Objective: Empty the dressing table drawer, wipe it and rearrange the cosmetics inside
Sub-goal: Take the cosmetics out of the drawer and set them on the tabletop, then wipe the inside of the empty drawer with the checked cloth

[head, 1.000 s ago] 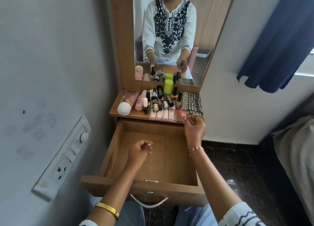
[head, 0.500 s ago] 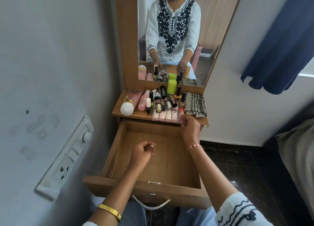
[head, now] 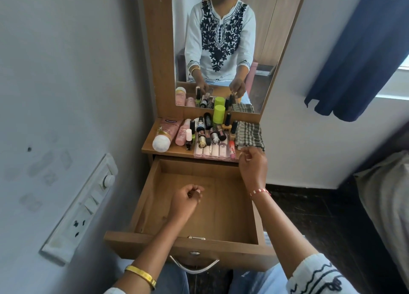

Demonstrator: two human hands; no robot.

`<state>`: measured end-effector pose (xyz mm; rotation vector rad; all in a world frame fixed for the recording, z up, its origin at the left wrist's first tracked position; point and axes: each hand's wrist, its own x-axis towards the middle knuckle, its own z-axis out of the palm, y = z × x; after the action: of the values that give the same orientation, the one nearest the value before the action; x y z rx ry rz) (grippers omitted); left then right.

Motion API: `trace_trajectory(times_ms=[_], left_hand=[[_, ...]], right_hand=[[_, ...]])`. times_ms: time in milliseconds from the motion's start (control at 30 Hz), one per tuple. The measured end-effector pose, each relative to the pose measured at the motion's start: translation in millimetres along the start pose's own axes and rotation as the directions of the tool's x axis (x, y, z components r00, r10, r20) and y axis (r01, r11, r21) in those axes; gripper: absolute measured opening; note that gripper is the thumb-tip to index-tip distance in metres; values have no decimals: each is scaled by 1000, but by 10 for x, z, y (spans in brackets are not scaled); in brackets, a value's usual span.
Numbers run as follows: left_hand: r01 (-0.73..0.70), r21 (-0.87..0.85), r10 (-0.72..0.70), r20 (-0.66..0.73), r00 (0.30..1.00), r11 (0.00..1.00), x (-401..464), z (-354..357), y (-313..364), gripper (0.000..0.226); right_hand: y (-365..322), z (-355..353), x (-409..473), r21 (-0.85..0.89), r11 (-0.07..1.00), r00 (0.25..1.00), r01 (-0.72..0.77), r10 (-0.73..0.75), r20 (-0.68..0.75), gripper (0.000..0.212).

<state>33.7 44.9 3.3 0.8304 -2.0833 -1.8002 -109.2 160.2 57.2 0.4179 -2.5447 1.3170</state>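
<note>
The wooden drawer (head: 143, 207) is pulled out and nothing lies in it. My left hand (head: 188, 199) hovers over its floor with curled fingers and no visible object in them. My right hand (head: 252, 164) hangs at the drawer's back right corner, fingers loosely curled and holding nothing, just in front of a checked cloth (head: 250, 135). A red-capped tube (head: 231, 148) lies on the dressing table top beside a clear organiser (head: 211, 152). Behind them crowd several cosmetics, among them a pink bottle with a white cap (head: 163, 136) and a lime-green bottle (head: 219, 114).
A mirror (head: 263, 39) rises behind the table top and reflects me. A switchboard (head: 88, 205) juts from the left wall close to the drawer. A blue curtain (head: 358, 50) hangs at the right, and grey fabric (head: 387, 205) lies beside the dark floor.
My right hand carried the red-capped tube to the table top, let it go beside the organiser and drew back slightly. My left hand stayed over the drawer.
</note>
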Motion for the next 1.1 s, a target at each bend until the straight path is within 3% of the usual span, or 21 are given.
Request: trace_trajectory(times_ms=[267, 467, 767, 867, 1000, 1100], left_hand=[[-86, 128, 79, 57, 995, 988, 78, 163, 180, 22], [-188, 181, 176, 81, 981, 965, 290, 330, 511, 22], [-280, 216, 274, 58, 960, 935, 508, 449, 636, 13], [-285, 209, 278, 63, 959, 936, 514, 453, 635, 14], [-266, 172, 258, 70, 964, 948, 492, 472, 630, 17], [-239, 165, 229, 77, 970, 957, 486, 481, 621, 17]], right_hand=[[62, -72, 359, -84, 980, 983, -182, 177, -53, 28], [21, -56, 624, -104, 913, 913, -395, 402, 63, 41], [86, 4, 853, -246, 840, 858, -483, 511, 60, 50], [109, 16, 886, -204, 853, 859, -481, 505, 87, 52], [113, -2, 917, -13, 857, 845, -515, 510, 164, 61], [118, -30, 929, -6, 845, 826, -534, 523, 210, 55]])
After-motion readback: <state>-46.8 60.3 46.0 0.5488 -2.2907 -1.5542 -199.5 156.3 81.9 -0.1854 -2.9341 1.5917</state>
